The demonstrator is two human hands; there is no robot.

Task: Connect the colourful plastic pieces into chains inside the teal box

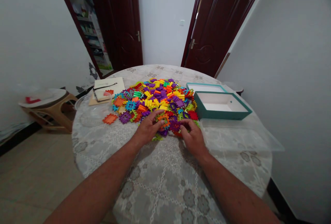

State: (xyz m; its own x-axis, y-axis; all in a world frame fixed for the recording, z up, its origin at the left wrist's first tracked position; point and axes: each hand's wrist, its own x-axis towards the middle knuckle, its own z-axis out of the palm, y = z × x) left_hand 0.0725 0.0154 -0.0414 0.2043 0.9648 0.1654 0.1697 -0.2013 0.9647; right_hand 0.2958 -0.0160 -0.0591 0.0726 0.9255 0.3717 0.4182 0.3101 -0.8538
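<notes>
At the near edge of a big heap of colourful plastic building pieces, both hands are at work. My left hand is closed with thumb and fingers on an orange square piece with an open frame. My right hand pinches a purple-magenta notched piece, a short gap to the right of the orange one. Yellow, purple and orange tube-like connectors lie on top of the heap, with notched square pieces around them. Some pieces under the hands are hidden.
The round table wears a patterned cloth. On the right are a green open box, its lid behind, and a clear plastic tray. Glasses lie on a cream book at left, beside a clear container. A wooden stool stands beyond.
</notes>
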